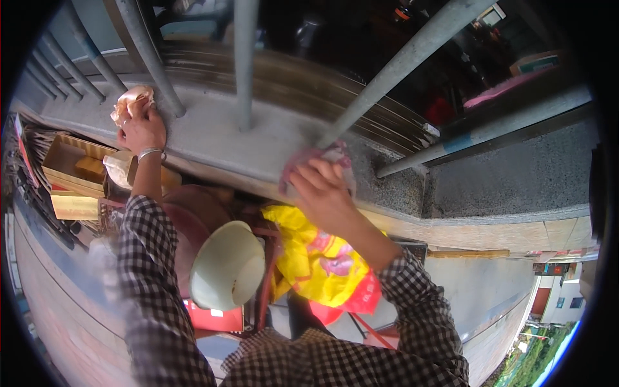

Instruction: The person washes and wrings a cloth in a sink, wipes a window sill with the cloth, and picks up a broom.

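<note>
My left hand (143,132) is closed on a crumpled pale peach wad (134,102), paper or thin cloth; I cannot tell which. It rests on the grey window sill (209,132), beside an upright metal bar (155,61). Farther right, my right hand (320,187) presses a mauve-pink cloth (300,161) flat against the same sill, close to the foot of a slanting bar (400,68). Its fingers are bent over the cloth, and both look slightly blurred.
Below the sill are a white enamel basin (229,267), a yellow plastic bag (316,258) and a red box (216,317). A cardboard box (68,161) with a yellow block inside stands at the left. More bars cross the dark window opening.
</note>
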Motion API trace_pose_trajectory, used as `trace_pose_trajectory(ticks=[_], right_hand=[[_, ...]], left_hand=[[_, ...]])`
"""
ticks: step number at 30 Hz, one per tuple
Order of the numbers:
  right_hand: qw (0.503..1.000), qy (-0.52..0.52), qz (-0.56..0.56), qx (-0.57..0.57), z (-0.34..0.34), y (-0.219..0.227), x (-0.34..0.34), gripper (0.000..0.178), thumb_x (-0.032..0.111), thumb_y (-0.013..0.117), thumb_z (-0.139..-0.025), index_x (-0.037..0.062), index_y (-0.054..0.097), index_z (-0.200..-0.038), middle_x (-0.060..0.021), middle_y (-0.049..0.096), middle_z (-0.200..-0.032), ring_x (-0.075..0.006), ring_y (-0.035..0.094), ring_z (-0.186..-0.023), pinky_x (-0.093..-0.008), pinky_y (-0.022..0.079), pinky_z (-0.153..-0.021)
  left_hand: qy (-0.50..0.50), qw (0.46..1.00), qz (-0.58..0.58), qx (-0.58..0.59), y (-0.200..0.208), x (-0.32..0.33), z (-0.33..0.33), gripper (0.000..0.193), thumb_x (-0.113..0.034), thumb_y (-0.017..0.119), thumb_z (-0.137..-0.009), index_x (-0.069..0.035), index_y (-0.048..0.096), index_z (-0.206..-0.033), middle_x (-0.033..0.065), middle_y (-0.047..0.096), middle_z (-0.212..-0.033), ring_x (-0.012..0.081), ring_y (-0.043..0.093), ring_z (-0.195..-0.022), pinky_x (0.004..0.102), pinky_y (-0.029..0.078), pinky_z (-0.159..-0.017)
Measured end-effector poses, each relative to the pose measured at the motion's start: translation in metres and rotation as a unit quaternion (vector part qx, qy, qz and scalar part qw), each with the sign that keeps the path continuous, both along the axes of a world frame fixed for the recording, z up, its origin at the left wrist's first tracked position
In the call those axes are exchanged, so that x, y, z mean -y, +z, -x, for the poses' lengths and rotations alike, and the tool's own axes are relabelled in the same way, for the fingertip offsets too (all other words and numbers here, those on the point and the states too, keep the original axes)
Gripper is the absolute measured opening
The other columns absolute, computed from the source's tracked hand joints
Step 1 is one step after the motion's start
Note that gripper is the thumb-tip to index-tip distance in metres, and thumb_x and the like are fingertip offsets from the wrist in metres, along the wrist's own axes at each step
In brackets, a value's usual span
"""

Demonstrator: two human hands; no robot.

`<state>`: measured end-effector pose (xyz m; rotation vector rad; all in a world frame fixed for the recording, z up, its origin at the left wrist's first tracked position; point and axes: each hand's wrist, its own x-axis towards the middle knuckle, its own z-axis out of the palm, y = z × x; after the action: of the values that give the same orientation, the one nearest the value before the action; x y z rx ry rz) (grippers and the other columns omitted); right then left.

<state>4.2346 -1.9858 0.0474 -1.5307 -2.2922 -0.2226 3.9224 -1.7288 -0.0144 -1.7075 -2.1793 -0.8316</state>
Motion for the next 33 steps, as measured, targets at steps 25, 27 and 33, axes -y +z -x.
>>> trace_pose_trajectory(ticks=[25,27,33], right_hand=[[0.993,-0.106,0.02,-0.056,0.055,-0.004,-0.09,0.04,0.034,0.064,-0.08,0.0019,0.062,-0.103,-0.0108,0.058,-0.11,-0.0264,0.048,-0.107,-0.0422,0.035,-0.091],[0.995,-0.057,0.047,-0.073,0.042,-0.01,-0.067,0.038,0.036,0.066,-0.078,0.0036,0.064,-0.099,-0.0098,0.059,-0.108,-0.0259,0.048,-0.106,-0.0412,0.034,-0.092],[0.99,-0.121,-0.051,0.058,-0.062,-0.002,0.058,0.026,0.024,0.071,-0.075,0.0082,0.065,-0.096,-0.0093,0.058,-0.107,-0.0272,0.049,-0.103,-0.0456,0.037,-0.09]], left_hand=[[-0.008,1.0,-0.005,-0.001,0.004,0.006,0.005,0.035,-0.035,0.049,-0.092,-0.027,0.057,-0.125,0.0155,0.044,-0.141,0.0302,0.041,-0.131,0.051,0.021,-0.108],[0.003,0.999,0.04,0.023,0.007,0.006,-0.002,0.036,-0.037,0.048,-0.092,-0.028,0.056,-0.126,0.0153,0.042,-0.142,0.0309,0.04,-0.132,0.0506,0.021,-0.109],[0.001,0.999,0.043,0.028,0.004,0.001,0.007,0.037,-0.04,0.048,-0.092,-0.029,0.057,-0.126,0.0141,0.039,-0.145,0.032,0.04,-0.131,0.0496,0.021,-0.108]])
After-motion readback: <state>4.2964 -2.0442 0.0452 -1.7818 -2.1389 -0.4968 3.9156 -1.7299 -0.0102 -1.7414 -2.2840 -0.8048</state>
